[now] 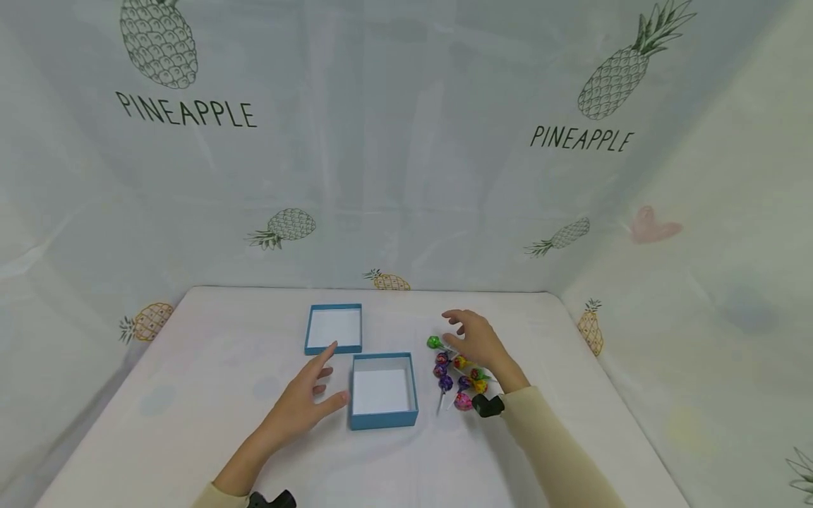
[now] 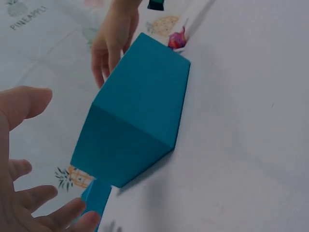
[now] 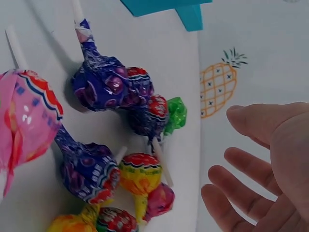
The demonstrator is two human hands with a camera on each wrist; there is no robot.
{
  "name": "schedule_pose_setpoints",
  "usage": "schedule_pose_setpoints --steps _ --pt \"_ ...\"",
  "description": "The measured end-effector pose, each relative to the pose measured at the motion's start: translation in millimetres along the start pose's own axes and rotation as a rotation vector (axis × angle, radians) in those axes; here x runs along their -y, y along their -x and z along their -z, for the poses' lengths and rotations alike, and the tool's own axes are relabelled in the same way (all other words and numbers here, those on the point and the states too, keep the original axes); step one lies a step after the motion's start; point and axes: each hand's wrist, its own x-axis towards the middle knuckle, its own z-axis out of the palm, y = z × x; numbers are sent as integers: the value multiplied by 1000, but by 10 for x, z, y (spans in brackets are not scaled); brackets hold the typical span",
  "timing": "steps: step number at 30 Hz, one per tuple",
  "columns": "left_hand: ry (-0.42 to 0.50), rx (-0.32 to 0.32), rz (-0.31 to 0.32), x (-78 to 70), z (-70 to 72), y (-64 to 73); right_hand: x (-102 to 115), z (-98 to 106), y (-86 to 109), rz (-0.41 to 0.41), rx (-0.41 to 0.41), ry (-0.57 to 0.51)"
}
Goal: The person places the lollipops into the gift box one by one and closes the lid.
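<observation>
Lollipops (image 1: 446, 383) lying in a loose cluster below the right hand (image 1: 480, 343) and on the side toward the left hand (image 1: 295, 408). Green one (image 1: 434, 342) sitting just off the right thumb; pink one (image 1: 463, 401) resting close to the right wrist; purple and yellow wrappers crowding between these two, white sticks pointing various ways.

Right hand hovering over the far part of the cluster, fingers spread loosely and bending a little, thumb standing well off from them; grasp holding nothing. The right wrist view is showing a gap between fingertips and candy.

Blue box (image 1: 384, 420) standing uncovered between the hands, white interior facing up, its side just beside the left thumb. Left hand hanging there wide, thumb and fingers parting, gripping nothing; the left wrist view is showing it apart from the box.

Blue-rimmed lid (image 1: 351, 348) lying beyond the left hand, white inside showing; left index fingertip overlapping its near edge in the head view, contact impossible to tell.

White tablecloth (image 1: 190, 395) spreading under both hands. Pale sleeves (image 1: 552, 444) covering the forearms. Pineapple-printed backdrop (image 1: 406, 176) hanging beyond both hands.
</observation>
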Motion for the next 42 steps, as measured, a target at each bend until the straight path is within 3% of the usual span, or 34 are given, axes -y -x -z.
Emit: schedule_pose_setpoints --steps 7,13,21,31,42 --pt "102 50 48 32 -197 -4 12 -100 -34 -38 35 -12" --pt "138 82 36 56 -278 0 3 -160 -61 -33 48 -23" --pt "134 114 21 97 -299 1 -24 -249 -116 -39 82 -15" --pt "189 174 -49 144 -287 -37 12 -319 -151 -101 88 5" --pt "196 202 -15 192 -271 -36 32 -380 -197 -148 86 -18"
